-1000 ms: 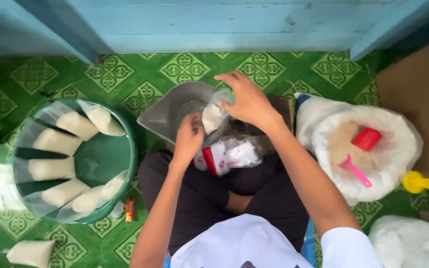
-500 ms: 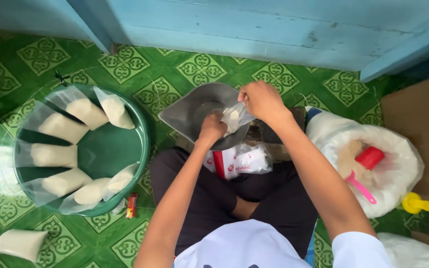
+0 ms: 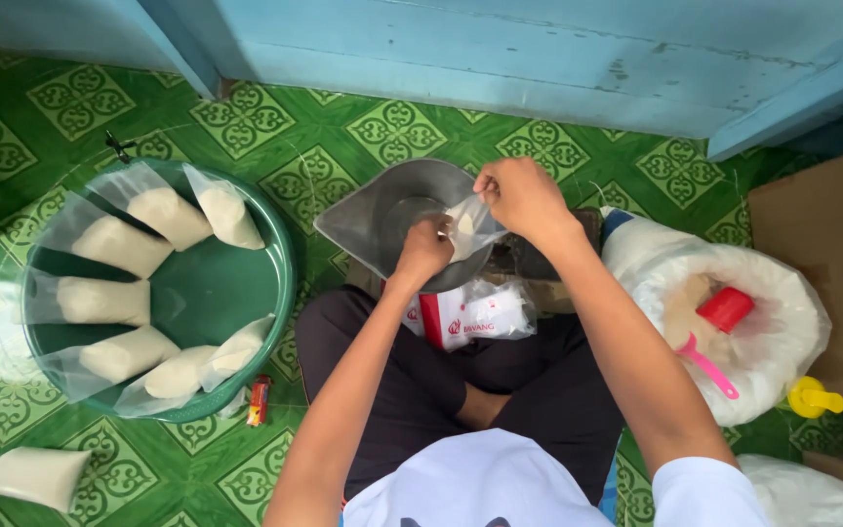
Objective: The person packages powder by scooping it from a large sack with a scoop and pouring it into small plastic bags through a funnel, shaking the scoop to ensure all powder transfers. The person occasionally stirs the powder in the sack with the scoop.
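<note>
I sit cross-legged on a green patterned floor. My left hand (image 3: 423, 250) and my right hand (image 3: 522, 198) together hold a small clear plastic bag (image 3: 468, 226) part-filled with white grains, over a grey metal scale pan (image 3: 382, 210). The left hand grips the bag from below, the right pinches its top edge. A red and white packet of bags (image 3: 468, 314) lies on my lap just below the pan.
A green basin (image 3: 215, 293) at left holds several filled clear bags around its rim. One more filled bag (image 3: 31, 475) lies on the floor. A big white sack (image 3: 782, 322) with a red-and-pink scoop (image 3: 719, 327) stands at right, a yellow cap (image 3: 812, 398) beside it. A blue wall runs behind.
The view has shifted, so everything sits lower and to the right in frame. Both hands stay on the small bag over the pan, the right hand now pinching its top higher.
</note>
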